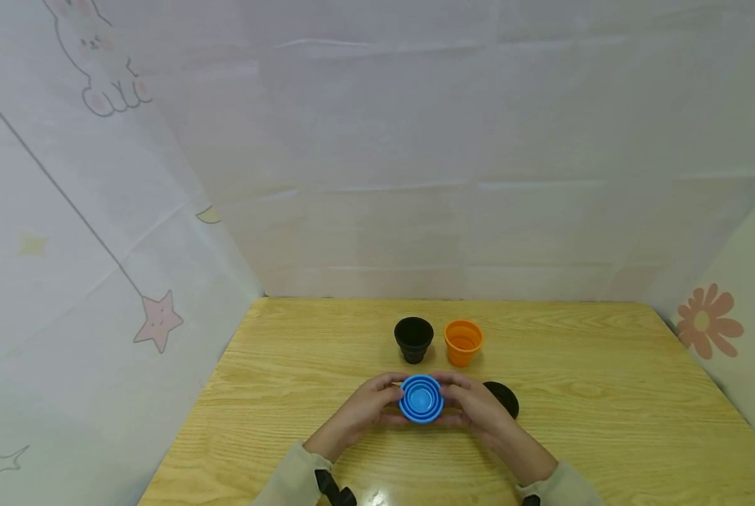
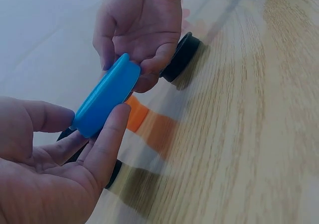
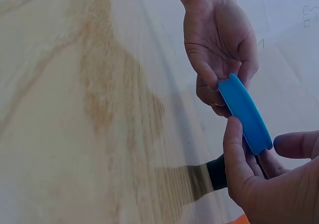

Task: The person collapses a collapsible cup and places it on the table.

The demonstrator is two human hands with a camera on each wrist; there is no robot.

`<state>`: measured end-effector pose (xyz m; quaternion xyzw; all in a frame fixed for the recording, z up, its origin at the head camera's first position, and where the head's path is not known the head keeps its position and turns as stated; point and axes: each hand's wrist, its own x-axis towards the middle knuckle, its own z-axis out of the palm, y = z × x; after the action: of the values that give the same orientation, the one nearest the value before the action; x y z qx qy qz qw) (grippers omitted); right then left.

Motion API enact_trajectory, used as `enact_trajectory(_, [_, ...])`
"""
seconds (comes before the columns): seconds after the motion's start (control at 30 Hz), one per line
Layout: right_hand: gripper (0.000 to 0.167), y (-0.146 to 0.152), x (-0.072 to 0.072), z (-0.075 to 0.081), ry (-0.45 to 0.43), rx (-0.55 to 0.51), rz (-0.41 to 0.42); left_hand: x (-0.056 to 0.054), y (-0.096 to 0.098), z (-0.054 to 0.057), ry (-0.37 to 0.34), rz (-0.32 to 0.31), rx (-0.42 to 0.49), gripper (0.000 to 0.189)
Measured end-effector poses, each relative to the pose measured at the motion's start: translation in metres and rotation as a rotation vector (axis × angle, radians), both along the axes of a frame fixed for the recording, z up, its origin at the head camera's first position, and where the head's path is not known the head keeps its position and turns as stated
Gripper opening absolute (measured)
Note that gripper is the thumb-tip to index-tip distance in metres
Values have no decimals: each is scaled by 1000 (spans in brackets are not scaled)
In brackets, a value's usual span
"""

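A blue collapsible cup (image 1: 421, 399), folded flat into rings, is held up above the table between both hands. My left hand (image 1: 366, 411) pinches its left side, thumb at the rim and fingers underneath. From the opposite side my right hand (image 1: 481, 414) grips it the same way. The left wrist view shows the cup (image 2: 107, 97) tilted and edge-on, a thin disc with a lip. Behind the right hand lies a black folded cup (image 1: 502, 398), partly hidden by that hand.
Beyond the hands, a black cup (image 1: 413, 339) and an orange cup (image 1: 463, 342) stand upright and extended, side by side on the wooden table (image 1: 605, 393). A pale printed cloth (image 1: 377, 154) hangs behind the table and along its sides.
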<state>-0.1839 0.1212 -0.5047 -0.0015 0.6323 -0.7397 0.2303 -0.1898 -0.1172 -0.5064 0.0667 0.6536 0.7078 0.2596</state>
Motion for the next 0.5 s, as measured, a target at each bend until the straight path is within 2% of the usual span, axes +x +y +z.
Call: enact_trajectory(0.5, [44,-2,-3,-9,-47,-15,21,-2,0,-7,-50,-2,2,41])
